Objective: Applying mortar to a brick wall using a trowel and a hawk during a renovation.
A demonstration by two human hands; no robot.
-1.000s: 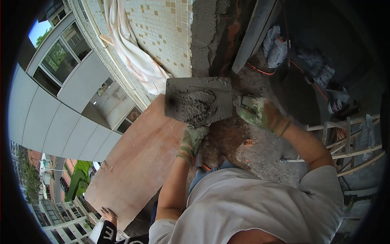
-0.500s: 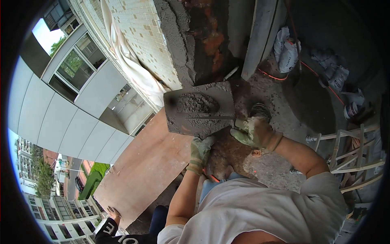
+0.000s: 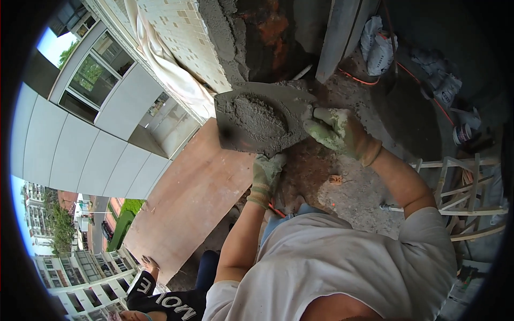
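Observation:
My left hand (image 3: pixel 266 174), in a stained green glove, grips from below a square mortar board (image 3: pixel 235 134) that carries a heap of wet grey mortar (image 3: pixel 257 115). My right hand (image 3: pixel 336 130), also gloved, is at the board's right edge, closed on a trowel (image 3: pixel 278 92) whose blade lies along the board's top side. Only part of the trowel shows. Just beyond the board a rough mortar-covered wall strip (image 3: pixel 225 27) rises beside small pale tiles (image 3: pixel 176 32).
A brown board (image 3: pixel 187 203) slopes down at the left. A metal beam (image 3: pixel 342 32), white bags (image 3: pixel 377 45) and an orange cable (image 3: pixel 358 80) lie on the gritty floor. A wooden frame (image 3: pixel 460 187) stands at the right. Another person's hand (image 3: pixel 150 263) shows at the bottom left.
The mortar board has tilted and come nearer the wall. My right hand with the trowel has swung from the board's lower right up to its right edge, gathering the mortar into a heap.

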